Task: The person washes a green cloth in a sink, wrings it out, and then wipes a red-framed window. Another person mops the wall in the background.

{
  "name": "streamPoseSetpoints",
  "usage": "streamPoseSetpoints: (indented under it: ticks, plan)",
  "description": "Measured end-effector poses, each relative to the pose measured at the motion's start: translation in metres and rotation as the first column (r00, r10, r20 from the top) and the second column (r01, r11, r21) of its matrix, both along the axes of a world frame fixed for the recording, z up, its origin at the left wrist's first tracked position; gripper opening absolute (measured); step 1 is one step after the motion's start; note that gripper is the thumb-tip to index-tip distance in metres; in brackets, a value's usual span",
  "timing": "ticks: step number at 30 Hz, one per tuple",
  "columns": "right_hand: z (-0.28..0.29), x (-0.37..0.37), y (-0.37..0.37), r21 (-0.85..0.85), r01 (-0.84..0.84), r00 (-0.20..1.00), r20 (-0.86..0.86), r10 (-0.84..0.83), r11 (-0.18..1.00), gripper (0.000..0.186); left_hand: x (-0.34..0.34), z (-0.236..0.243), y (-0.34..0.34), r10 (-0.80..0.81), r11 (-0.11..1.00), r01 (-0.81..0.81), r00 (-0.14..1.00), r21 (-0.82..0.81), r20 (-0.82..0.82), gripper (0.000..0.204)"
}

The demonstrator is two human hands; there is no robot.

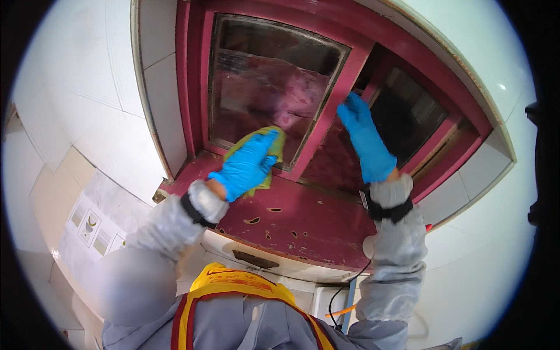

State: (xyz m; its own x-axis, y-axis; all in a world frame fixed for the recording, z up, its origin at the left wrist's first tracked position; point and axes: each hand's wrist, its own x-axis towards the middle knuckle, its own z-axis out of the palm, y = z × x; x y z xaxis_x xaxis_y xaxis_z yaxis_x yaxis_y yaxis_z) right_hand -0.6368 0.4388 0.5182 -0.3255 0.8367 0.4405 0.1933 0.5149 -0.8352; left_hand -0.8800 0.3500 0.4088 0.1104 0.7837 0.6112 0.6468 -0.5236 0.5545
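My left hand [248, 164], in a blue glove, presses a yellow-green cloth [279, 144] against the lower part of a window pane [256, 87]. The cloth shows above the fingers and below the palm. Farther right, my right hand [366, 137], gloved in blue as well, reaches up to the edge of the dark pink window sash [319, 131]. Its fingers bend at that edge; their tips are partly hidden. The pane is smudged, with a pale reflection in its middle. Black bands circle both wrists over translucent sleeves.
Below the window lies a dark pink sill [315, 219] with chipped paint. A second sash [408, 116] stands to the right. White tiled walls [76, 76] surround the recess. A printed sheet [93, 224] is at lower left, and a black cable [332, 297] hangs below the sill.
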Motion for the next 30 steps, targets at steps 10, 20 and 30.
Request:
streamPoseSetpoints:
  ticks: [10,20,30]
  plan:
    - [-0.056,-0.040,-0.132,-0.522,-0.326,0.935,-0.299,0.189,0.788,0.049,0.004,0.023,-0.093,-0.338,0.519,0.853,0.262,-0.053,0.904,0.065]
    - [0.035,0.048,-0.004,-0.331,-0.281,0.725,-0.688,-0.027,0.901,0.043,-0.056,-0.051,-0.100,-0.085,0.994,0.102,0.950,-0.041,0.301,0.032]
    - [0.026,-0.023,0.133,0.066,-0.667,0.475,-0.730,0.492,0.742,0.039,-0.045,-0.077,-0.089,0.202,0.975,-0.175,0.956,-0.140,0.211,0.019]
